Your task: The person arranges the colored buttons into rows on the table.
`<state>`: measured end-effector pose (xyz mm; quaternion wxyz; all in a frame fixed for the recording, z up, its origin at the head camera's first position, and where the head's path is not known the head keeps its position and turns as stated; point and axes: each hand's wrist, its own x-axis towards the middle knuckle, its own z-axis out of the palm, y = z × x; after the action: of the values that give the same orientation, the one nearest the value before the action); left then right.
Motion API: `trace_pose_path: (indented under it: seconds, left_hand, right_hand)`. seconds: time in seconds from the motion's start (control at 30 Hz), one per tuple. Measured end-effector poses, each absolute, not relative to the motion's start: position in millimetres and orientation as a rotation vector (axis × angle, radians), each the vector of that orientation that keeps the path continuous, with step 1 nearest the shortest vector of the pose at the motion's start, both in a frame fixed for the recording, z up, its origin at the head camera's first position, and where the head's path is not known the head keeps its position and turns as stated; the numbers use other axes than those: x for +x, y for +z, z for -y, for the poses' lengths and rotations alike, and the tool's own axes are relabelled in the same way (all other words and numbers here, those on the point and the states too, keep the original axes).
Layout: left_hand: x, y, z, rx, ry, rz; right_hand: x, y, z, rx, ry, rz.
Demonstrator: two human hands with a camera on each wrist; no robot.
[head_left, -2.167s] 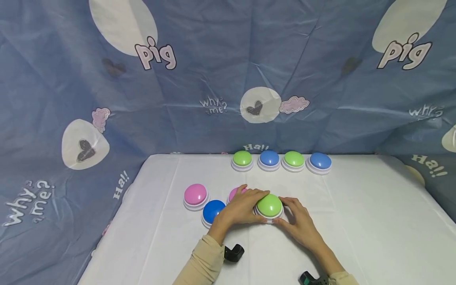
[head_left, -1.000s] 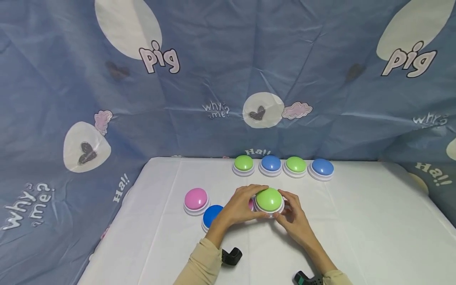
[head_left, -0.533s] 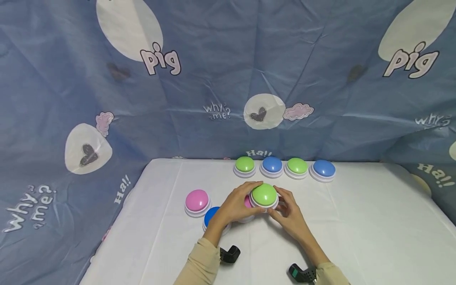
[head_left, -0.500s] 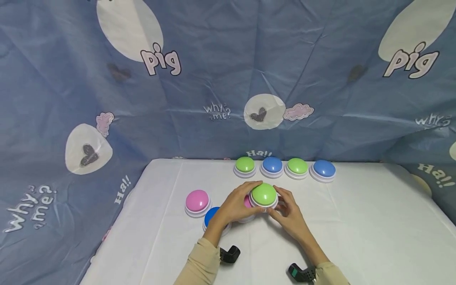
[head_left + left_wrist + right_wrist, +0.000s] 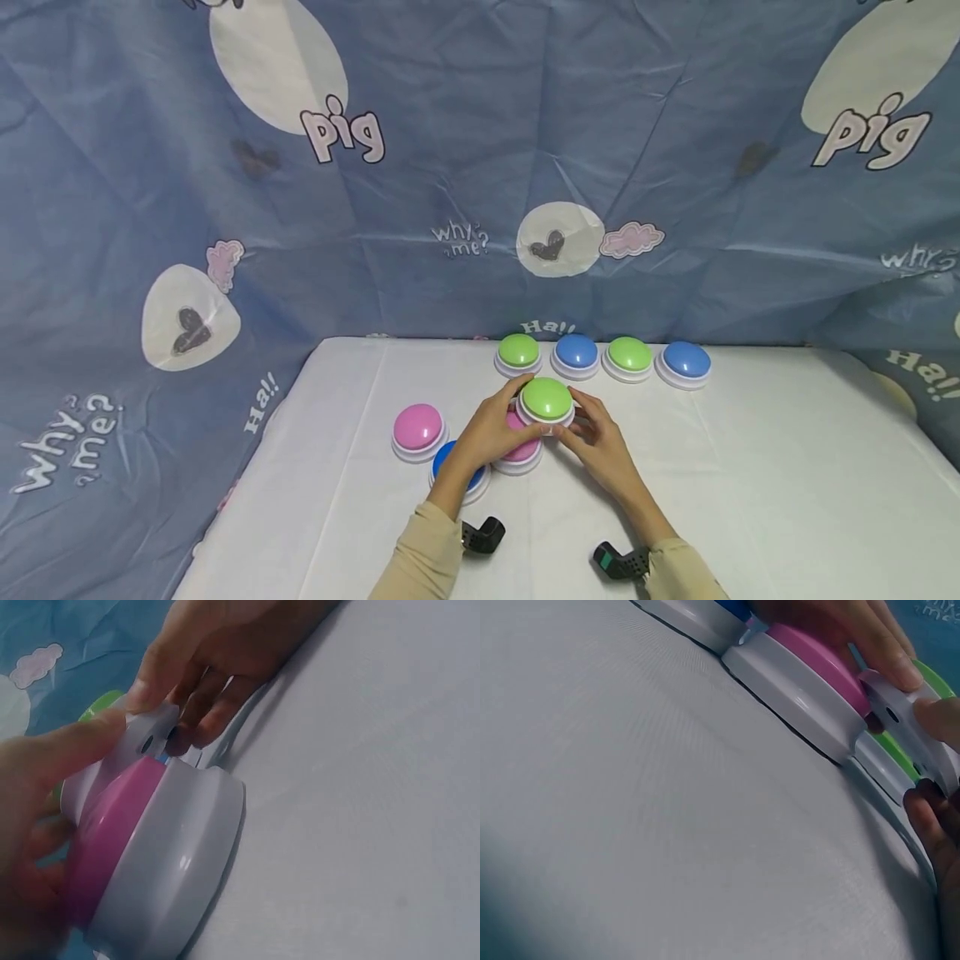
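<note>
A green dome push button (image 5: 547,398) with a white round base is held between both hands, above the table. My left hand (image 5: 487,429) grips its left rim, thumb at the near edge. My right hand (image 5: 603,446) pinches the right side of the same base. Just under and in front of it sits a pink push button (image 5: 521,454), which the held base overlaps; in the left wrist view the base edge is right at the pink dome (image 5: 112,840). A blue push button (image 5: 444,454) stands close by, partly hidden by my left wrist.
Another pink push button (image 5: 417,427) stands at the left. Along the back edge runs a row: a green button (image 5: 518,352), a blue button (image 5: 577,352), a second green button (image 5: 629,355) and a second blue button (image 5: 686,360). Patterned blue cloth (image 5: 450,292) hangs behind the white table (image 5: 787,467).
Both hands have lifted the green button and carried it left and away from me, to over the pink one. More of that pink button shows. The view has shifted slightly.
</note>
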<state>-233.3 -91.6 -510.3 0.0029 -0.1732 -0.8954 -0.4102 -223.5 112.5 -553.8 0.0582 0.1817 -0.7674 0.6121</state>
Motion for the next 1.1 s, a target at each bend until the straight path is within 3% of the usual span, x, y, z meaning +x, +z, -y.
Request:
trace_pose_path:
  seconds: [0.43, 1.1]
  left_hand:
    - [-238, -513, 94, -0.405, -1.253, 2.761]
    - [-239, -508, 98, -0.273, -1.174, 2.808]
  right_hand:
    - [-222, -524, -98, 0.558, 1.844, 2.359]
    - [-242, -529, -85, 0.562, 1.702, 2.468]
